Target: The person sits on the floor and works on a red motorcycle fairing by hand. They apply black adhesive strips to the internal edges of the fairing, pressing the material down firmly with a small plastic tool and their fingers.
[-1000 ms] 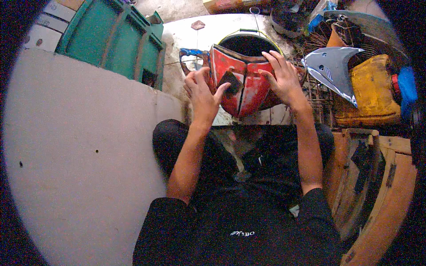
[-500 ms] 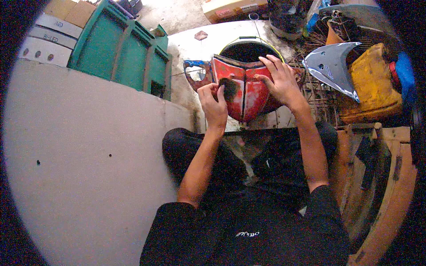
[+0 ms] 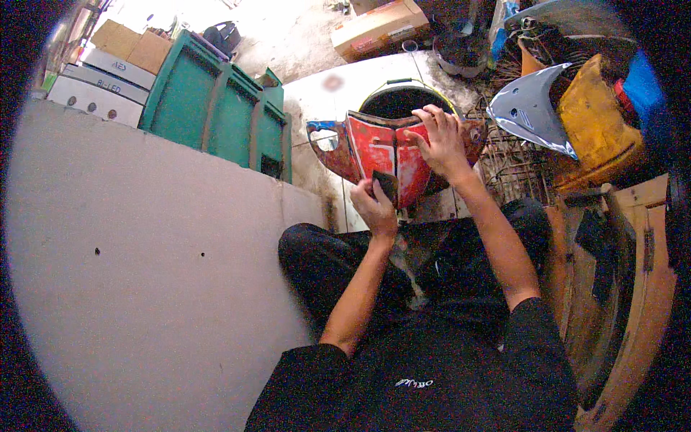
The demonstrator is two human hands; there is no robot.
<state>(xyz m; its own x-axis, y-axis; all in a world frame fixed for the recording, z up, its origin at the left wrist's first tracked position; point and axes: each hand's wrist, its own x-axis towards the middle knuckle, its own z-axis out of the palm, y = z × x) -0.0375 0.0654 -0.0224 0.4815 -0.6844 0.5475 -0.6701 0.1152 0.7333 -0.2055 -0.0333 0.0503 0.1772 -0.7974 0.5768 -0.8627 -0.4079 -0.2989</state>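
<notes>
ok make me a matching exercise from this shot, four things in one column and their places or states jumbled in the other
Things:
1. left hand
2. right hand
3. yellow container
4. bucket

Places or states:
A. next to the grey panel, toward the picture's right
B. holding the dark pad
C. just beyond the red panel, its inside dark
D. fingers spread over the red panel's right side

Right pairs: 1-B, 2-D, 3-A, 4-C
</notes>
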